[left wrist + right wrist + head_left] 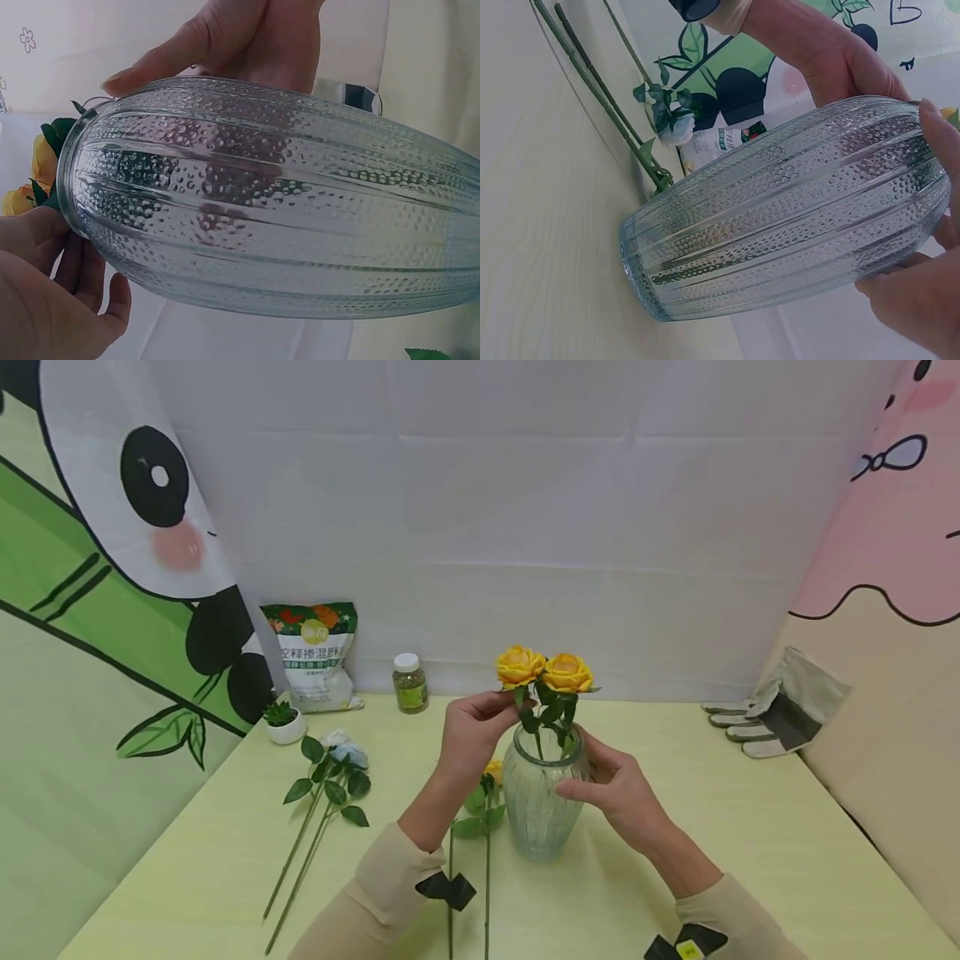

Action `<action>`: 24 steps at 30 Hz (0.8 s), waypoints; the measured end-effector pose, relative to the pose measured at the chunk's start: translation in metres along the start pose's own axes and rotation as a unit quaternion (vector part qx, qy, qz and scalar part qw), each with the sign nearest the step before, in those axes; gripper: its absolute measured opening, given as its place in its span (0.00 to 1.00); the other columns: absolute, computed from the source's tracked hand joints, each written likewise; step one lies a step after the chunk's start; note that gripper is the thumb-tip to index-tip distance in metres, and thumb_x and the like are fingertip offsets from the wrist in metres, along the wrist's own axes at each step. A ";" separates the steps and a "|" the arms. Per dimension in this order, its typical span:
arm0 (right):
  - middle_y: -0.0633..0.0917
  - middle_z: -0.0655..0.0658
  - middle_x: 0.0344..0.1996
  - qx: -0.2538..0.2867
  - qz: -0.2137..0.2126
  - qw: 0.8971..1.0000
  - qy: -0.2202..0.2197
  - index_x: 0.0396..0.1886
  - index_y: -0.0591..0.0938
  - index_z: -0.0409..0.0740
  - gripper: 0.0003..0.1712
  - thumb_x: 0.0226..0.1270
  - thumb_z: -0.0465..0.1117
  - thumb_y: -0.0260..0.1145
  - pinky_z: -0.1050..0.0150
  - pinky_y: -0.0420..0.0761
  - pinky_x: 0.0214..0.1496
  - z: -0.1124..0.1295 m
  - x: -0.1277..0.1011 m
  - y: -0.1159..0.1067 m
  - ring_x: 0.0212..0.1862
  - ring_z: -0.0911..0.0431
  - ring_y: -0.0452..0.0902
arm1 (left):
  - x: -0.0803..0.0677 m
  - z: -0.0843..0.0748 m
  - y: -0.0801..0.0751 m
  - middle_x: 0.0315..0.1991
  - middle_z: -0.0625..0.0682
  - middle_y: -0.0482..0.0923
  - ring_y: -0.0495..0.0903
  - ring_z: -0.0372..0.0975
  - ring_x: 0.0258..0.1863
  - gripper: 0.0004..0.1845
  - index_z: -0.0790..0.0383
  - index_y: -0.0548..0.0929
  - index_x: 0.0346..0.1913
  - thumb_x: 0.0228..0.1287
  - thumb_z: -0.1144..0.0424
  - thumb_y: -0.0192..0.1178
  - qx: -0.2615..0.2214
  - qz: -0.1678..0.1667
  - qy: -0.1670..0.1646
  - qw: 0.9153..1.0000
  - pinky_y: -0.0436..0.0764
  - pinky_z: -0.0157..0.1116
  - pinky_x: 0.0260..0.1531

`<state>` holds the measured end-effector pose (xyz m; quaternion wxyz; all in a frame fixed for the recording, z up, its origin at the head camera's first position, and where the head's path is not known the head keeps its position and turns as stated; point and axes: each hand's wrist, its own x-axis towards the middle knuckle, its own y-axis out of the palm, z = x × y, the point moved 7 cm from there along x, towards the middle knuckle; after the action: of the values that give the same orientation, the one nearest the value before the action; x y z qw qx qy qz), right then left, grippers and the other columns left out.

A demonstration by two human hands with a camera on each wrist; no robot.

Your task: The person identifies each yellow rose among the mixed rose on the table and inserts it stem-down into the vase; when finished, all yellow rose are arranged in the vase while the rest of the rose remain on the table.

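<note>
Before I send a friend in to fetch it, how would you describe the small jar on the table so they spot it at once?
Look along the table's far edge, under the white backdrop. Just right of the printed bag stands the small jar. It is the only container with a white cap, greenish contents and a green label.

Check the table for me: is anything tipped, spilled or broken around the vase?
Nothing stands out. The glass vase stands upright with two yellow roses in it, steadied by the left hand and right hand. Loose stems lie flat on the table; no spill shows.
</note>
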<state>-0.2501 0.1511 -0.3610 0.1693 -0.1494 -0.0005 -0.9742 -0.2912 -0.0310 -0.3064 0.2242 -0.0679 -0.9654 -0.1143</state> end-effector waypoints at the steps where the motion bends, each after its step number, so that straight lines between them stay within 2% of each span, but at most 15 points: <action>1: 0.63 0.46 0.75 0.001 0.000 1.000 -0.002 0.79 0.59 0.45 0.47 0.64 0.33 0.72 0.65 0.76 0.63 0.000 0.000 0.000 0.72 0.48 0.64 | 0.000 0.001 0.001 0.36 0.53 0.89 0.86 0.41 0.42 0.10 0.78 0.86 0.45 0.63 0.75 0.64 0.006 0.005 -0.004 1.000 0.84 0.39 0.50; 5: 0.63 0.46 0.76 0.007 0.003 1.000 -0.002 0.79 0.59 0.44 0.47 0.64 0.33 0.72 0.63 0.76 0.64 0.001 0.000 0.001 0.72 0.48 0.64 | -0.001 0.004 0.002 0.37 0.52 0.89 0.85 0.42 0.46 0.11 0.76 0.87 0.46 0.64 0.71 0.67 0.028 0.018 -0.029 0.999 0.82 0.42 0.54; 9: 0.63 0.45 0.75 0.008 0.001 1.000 0.004 0.79 0.59 0.44 0.47 0.63 0.34 0.73 0.62 0.76 0.64 0.000 0.000 0.000 0.71 0.49 0.66 | -0.001 0.009 0.000 0.38 0.52 0.88 0.84 0.43 0.49 0.12 0.74 0.87 0.47 0.65 0.69 0.67 0.030 0.025 -0.053 0.998 0.81 0.44 0.56; 14: 0.65 0.45 0.75 0.002 -0.004 1.000 0.008 0.79 0.59 0.44 0.48 0.63 0.34 0.73 0.63 0.77 0.63 -0.001 -0.001 0.000 0.70 0.50 0.67 | -0.001 0.014 -0.001 0.41 0.52 0.88 0.83 0.43 0.51 0.13 0.73 0.87 0.50 0.67 0.67 0.66 0.036 0.034 -0.069 0.996 0.80 0.44 0.57; 19: 0.64 0.45 0.75 0.006 -0.001 1.000 0.004 0.79 0.59 0.44 0.48 0.63 0.33 0.73 0.63 0.76 0.63 -0.001 -0.001 0.000 0.70 0.49 0.67 | 0.002 0.023 -0.006 0.43 0.55 0.87 0.84 0.47 0.51 0.14 0.77 0.83 0.54 0.70 0.72 0.61 0.011 0.021 -0.092 0.995 0.83 0.41 0.53; 24: 0.63 0.45 0.75 0.008 0.000 1.000 -0.002 0.78 0.59 0.43 0.48 0.63 0.33 0.73 0.56 0.73 0.67 -0.001 0.000 -0.001 0.71 0.49 0.65 | 0.004 0.029 -0.014 0.42 0.56 0.86 0.86 0.42 0.43 0.15 0.81 0.80 0.55 0.70 0.75 0.59 -0.023 0.000 -0.108 0.994 0.85 0.39 0.49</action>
<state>-0.2504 0.1519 -0.3624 0.1705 -0.1499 -0.0081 -0.9739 -0.3095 -0.0367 -0.3331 0.1174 -0.0854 -0.9811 -0.1282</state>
